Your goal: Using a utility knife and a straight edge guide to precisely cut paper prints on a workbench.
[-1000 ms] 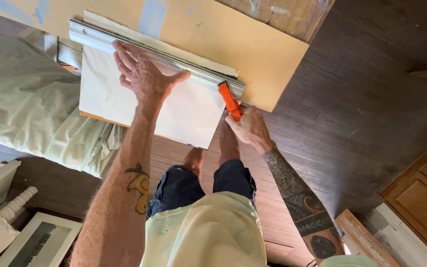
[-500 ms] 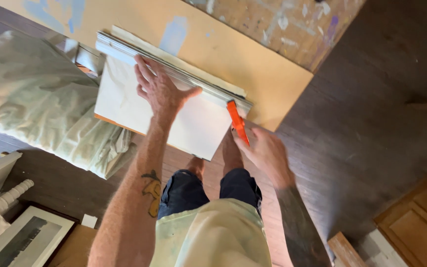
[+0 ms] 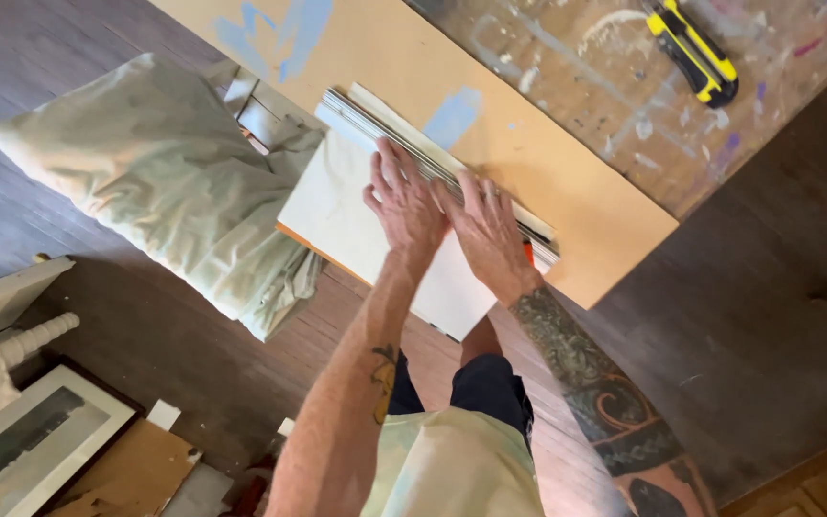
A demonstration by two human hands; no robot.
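Both hands, left (image 3: pixel 404 206) and right (image 3: pixel 490 235), flat, grip holding nothing, on white sheet (image 3: pixel 337 215); paint-smeared worktable (image 3: pixel 586 86).

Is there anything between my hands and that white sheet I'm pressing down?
Nothing visible. The left hand and right hand both lie flat on the white rectangular sheet, beside the grey metal straightedge. An orange tool peeks out by the right wrist.

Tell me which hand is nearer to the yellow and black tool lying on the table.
Right. The right hand presses on the white sheet by the metal ruler, on the side toward the yellow and black tool. The left hand lies just beyond it, farther off. Neither touches the tool.
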